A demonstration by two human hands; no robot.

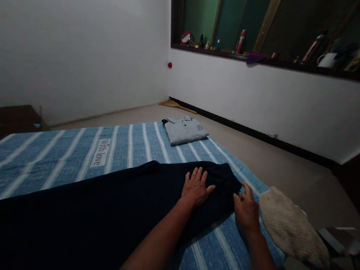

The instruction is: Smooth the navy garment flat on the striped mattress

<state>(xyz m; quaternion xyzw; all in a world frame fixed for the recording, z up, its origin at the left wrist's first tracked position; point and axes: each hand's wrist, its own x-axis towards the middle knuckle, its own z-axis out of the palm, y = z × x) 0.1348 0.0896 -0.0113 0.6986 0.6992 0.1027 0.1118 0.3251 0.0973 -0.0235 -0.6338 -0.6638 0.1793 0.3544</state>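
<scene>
Dark navy trousers (122, 201) lie stretched out across a blue bedspread with white stripes (141, 142). My left hand (196, 187) rests flat on the cloth near the gathered waistband, its fingers spread. At the right end, my right hand (247, 207) pinches the edge of the waistband (234, 180) between thumb and fingers. A folded grey polo shirt (185, 131) with a dark-trimmed collar sits beyond the trousers, near the far edge of the bed.
A beige woolly cloth (292, 226) hangs over the bed's right edge. Bottles, a white mug (327, 60) and a round mirror (186, 38) stand along the window ledge. On the floor by the wall lies a broom (178, 105). A brown box-like piece (7, 120) is at left.
</scene>
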